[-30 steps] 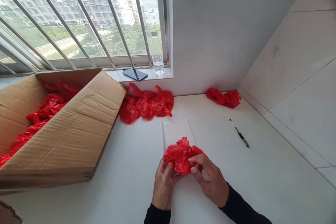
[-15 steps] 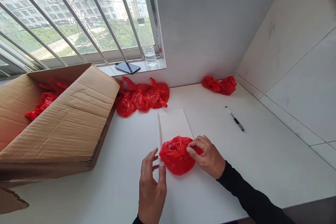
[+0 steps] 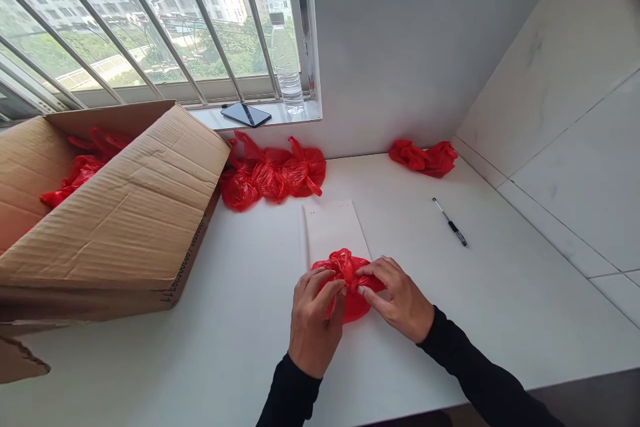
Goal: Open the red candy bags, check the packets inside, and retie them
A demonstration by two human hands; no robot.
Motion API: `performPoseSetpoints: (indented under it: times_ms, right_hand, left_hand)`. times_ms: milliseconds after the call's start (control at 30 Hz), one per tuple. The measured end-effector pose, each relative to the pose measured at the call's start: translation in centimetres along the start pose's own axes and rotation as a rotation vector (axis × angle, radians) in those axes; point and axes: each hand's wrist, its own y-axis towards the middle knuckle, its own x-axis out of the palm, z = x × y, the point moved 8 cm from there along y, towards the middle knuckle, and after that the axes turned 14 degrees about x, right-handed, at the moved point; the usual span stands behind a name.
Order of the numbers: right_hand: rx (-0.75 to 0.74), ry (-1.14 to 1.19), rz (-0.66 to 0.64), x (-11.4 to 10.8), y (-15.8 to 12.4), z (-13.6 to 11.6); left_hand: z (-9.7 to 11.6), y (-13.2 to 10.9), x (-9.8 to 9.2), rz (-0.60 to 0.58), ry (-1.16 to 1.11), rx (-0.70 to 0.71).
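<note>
A red plastic bag [image 3: 356,309], rounded as if filled, sits on the white table in front of me, over the near end of a flat white pad or board [image 3: 336,230]. My left hand [image 3: 317,310] pinches the bag's gathered top from the left, fingers closed on the plastic. From the right, my right hand [image 3: 397,297] grips the twisted plastic between thumb and fingers. Between the two hands the plastic bunches up in a knot-like twist. What lies inside the bag is hidden.
An open cardboard box [image 3: 135,200] with red bags inside stands left. Several tied red bags [image 3: 273,173] sit below the window. Crumpled red plastic [image 3: 423,158] and a pen [image 3: 450,222] lie right. A phone [image 3: 246,114] and water bottle [image 3: 287,70] are on the sill.
My left hand, open beside the bag before, has moved right and closed on its top. My right hand still holds the plastic. The view has shifted slightly.
</note>
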Motion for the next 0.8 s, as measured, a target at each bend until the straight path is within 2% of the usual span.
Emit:
performPoseSetpoints:
  times_ms: [167,267,400,467,533,700,800]
  right_hand:
    - [-0.006,0.016,-0.013,0.4,-0.2,0.0]
    - [-0.019,-0.003,-0.006,0.2,-0.1,0.2]
    - [0.01,-0.023,0.06,-1.1,0.2,1.0]
    - [0.047,-0.007,0.071,-1.6,0.3,1.2]
    - [0.068,0.022,0.05,-1.7,0.5,0.9]
    - [0.041,0.077,-0.012,-1.0,0.6,-0.9]
    - [0.031,0.094,-0.029,-0.8,0.5,-1.0]
  left_hand:
    - [-0.1,-0.1,-0.9,0.061,-0.071,-0.099]
    - [-1.2,-0.6,-1.6,0.118,-0.104,-0.176]
    - [-3.9,-2.0,-4.4,0.272,-0.071,-0.329]
    - [-4.6,-2.2,-5.5,0.3,-0.041,-0.377]
    - [-4.1,-1.5,-5.4,0.233,-0.056,-0.324]
    - [0.0,1.0,-2.1,-0.018,-0.042,0.006]
    - [0.4,1.4,-1.2,-0.057,-0.092,0.001]
